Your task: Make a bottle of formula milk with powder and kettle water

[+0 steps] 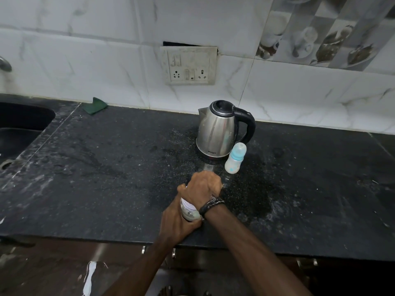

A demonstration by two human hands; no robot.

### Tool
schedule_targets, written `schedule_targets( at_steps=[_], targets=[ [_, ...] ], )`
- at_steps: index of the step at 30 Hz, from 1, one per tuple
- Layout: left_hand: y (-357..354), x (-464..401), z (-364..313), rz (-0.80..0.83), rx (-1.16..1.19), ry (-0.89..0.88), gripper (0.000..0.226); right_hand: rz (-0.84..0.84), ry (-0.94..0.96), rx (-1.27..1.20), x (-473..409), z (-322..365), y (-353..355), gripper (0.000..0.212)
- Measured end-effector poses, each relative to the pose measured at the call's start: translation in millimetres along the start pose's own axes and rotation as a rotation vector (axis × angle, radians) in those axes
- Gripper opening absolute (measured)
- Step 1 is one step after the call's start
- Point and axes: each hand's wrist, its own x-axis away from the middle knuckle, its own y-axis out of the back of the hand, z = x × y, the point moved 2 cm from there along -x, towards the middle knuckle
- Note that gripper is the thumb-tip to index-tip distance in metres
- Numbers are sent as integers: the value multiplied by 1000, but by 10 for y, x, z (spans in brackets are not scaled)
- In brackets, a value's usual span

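A pale formula powder container [189,211] stands near the front of the black counter [106,167]. My left hand [175,223] grips its body from the left. My right hand [203,185] is curled over its top and hides the lid. Behind them a steel kettle [218,131] with a black handle stands with its lid down. A capped baby bottle [235,158] with a blue collar stands upright just right of the kettle's base.
A black sink [19,127] lies at the far left, with a tap end above it. A green cloth [95,105] rests against the tiled wall. A switch and socket plate [189,65] is on the wall above the kettle. Cabinet handles show below the counter edge.
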Motion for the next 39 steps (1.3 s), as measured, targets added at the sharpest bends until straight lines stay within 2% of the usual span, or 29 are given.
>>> schedule_targets(
  at_steps=[2, 5, 9, 14, 18, 22, 27, 39],
  targets=[
    [-13, 18, -65, -18, 14, -27, 99, 31, 7, 1, -1, 0, 15, 52],
    [-19, 26, -76, -80, -22, -140, 73, -6, 42, -29, 27, -109, 34, 58],
    [13, -38, -36, -106, 36, -35, 94, -12, 36, -191, 49, -406, 22, 66],
    [-12, -275, -124, -102, 59, -19, 87, 17, -53, -363, 106, -587, -103, 76],
    [-57, -543, -181, -94, 74, 20, 93, 63, -67, -413, 127, -638, -189, 79],
    [-107, -829, -253, -94, 86, 41, 98, 75, -73, -421, 70, -676, -310, 80],
    [-155, -1142, -326, -62, 75, 23, 104, 32, -82, -403, -1, -759, -370, 69],
    [-216, -1524, -345, 20, -2, -12, 106, 5, -111, -384, -127, -863, -569, 69]
  ],
)
